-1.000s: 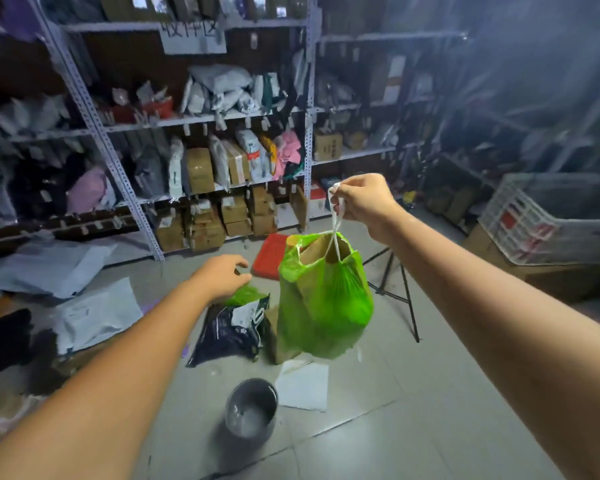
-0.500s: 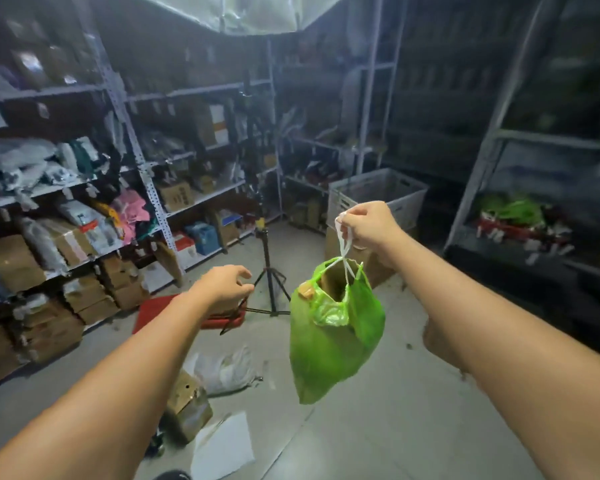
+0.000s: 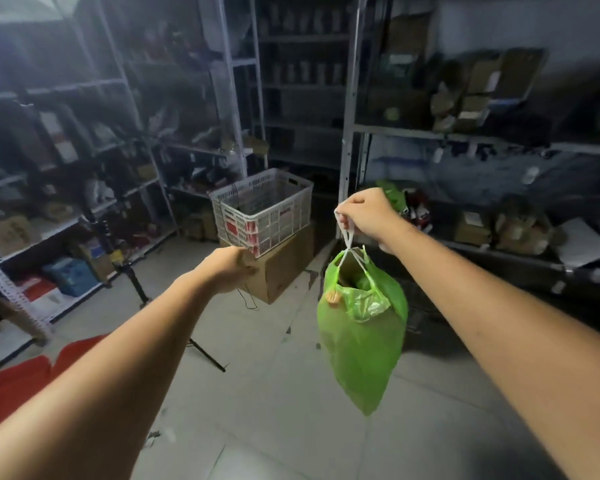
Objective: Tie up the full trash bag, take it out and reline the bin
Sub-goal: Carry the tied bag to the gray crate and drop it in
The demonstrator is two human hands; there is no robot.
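Turning from the bin, now out of sight, we take the bag out, right hand pinching its drawstring, left hand loosely curled, empty.

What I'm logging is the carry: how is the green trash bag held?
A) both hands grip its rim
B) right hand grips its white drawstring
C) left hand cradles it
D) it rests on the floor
B: the right hand grips the white drawstring and the green trash bag hangs in the air; the left hand is apart from it.

Dim storeroom: grey tiled floor, cluttered metal shelving along walls.
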